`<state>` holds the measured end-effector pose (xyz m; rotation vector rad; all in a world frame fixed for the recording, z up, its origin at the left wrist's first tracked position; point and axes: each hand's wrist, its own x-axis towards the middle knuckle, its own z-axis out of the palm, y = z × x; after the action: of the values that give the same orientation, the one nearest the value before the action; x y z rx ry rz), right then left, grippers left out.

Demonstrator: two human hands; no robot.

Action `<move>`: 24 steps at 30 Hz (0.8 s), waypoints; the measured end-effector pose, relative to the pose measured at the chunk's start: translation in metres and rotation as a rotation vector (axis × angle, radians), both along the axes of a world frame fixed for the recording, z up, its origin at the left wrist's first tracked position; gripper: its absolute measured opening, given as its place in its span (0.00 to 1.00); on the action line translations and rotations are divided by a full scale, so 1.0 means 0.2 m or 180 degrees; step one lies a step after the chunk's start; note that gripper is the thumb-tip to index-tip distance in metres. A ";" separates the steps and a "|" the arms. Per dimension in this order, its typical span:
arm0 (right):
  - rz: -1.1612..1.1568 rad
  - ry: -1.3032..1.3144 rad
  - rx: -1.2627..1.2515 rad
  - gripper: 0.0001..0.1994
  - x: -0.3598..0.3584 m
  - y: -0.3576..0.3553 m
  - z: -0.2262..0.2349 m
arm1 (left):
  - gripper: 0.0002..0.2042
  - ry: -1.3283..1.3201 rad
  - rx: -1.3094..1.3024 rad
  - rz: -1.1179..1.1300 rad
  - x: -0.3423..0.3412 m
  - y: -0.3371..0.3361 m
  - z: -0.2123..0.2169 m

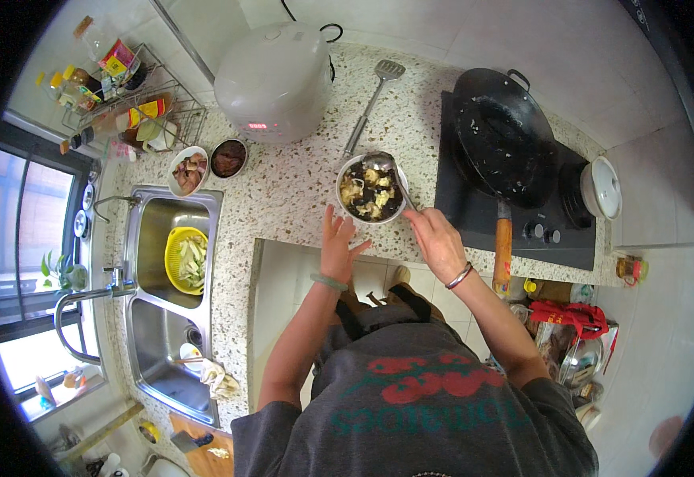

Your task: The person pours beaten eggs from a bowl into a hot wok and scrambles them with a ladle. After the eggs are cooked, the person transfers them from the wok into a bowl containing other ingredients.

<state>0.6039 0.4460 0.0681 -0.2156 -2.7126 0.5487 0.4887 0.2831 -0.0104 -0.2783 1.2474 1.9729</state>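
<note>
A white bowl (373, 222) stands on the speckled countertop, holding yellow egg-like pieces (377, 199) mixed with dark pieces. Resting in it is a metal ladle (380, 160), its handle slanting over the right rim. My right hand (440, 246) is closed with thumb and fingers on the end of that handle. At the bowl's lower left, my left hand (337, 242) has its fingers spread and holds nothing; whether a fingertip touches the rim I cannot tell. Behind the bowl lies a slotted turner (367, 111), its handle end close to the far rim.
A black wok (506, 127) with a wooden handle sits on the stove (474, 215), beside a white pot (601, 188). Left are a rice cooker (274, 79), a bowl of meat pieces (190, 170), a dark-filled bowl (228, 159), and a sink (160, 314) with a yellow colander (173, 258).
</note>
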 end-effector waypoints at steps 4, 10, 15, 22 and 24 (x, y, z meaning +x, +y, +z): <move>0.0131 -0.0172 0.0420 0.16 0.01 -0.02 -0.07 | 0.31 0.0229 -0.0117 -0.0282 -0.10 0.03 -0.03; -0.0051 -0.0463 0.0395 0.13 0.04 -0.10 -0.09 | 0.28 0.0215 -0.0003 -0.0482 -0.16 0.04 -0.13; -0.0456 -0.0254 -0.0766 0.09 0.02 -0.15 -0.01 | 0.27 0.0256 -0.0126 -0.0538 -0.18 0.03 -0.14; -0.1305 -0.0537 -0.3248 0.14 -0.03 -0.12 0.04 | 0.28 0.0334 -0.0164 -0.0594 -0.20 0.02 -0.18; -0.1287 -0.0397 -0.3432 0.15 -0.03 -0.12 0.04 | 0.30 0.0301 -0.0238 -0.0499 -0.20 0.02 -0.18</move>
<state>0.5971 0.4215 0.0752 -1.0430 -2.0807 1.8189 0.4489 0.2881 -0.0468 -0.1209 1.3630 1.8262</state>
